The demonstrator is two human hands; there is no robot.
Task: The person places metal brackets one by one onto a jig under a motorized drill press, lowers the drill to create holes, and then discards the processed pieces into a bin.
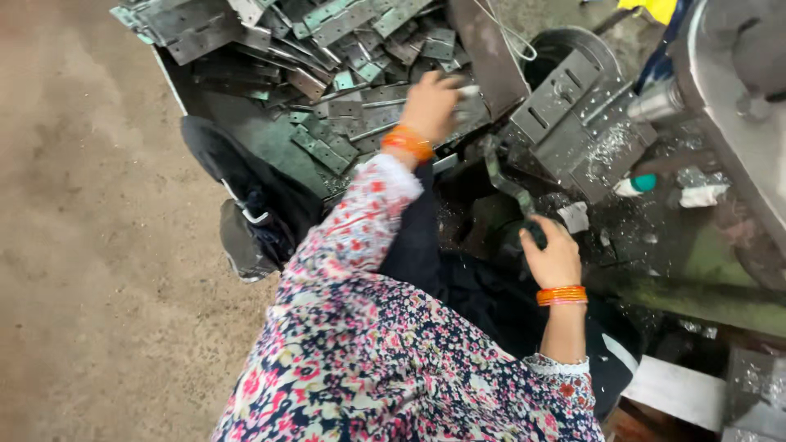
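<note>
My left hand (432, 102) reaches out over a heap of flat grey metal brackets (327, 49) and closes on a small pale metal piece (468, 92) at the heap's right side; the hand is motion-blurred. My right hand (553, 254) grips a dark lever handle (509, 187) on the machine in front of me. Both wrists carry orange bangles, and my sleeves are a floral print.
A grey slotted metal fixture (565, 106) with shavings lies right of the heap. A machine body (737, 90) fills the upper right. A small white bottle with a teal cap (637, 185) lies nearby. A black shoe (246, 237) rests on the concrete floor (90, 245).
</note>
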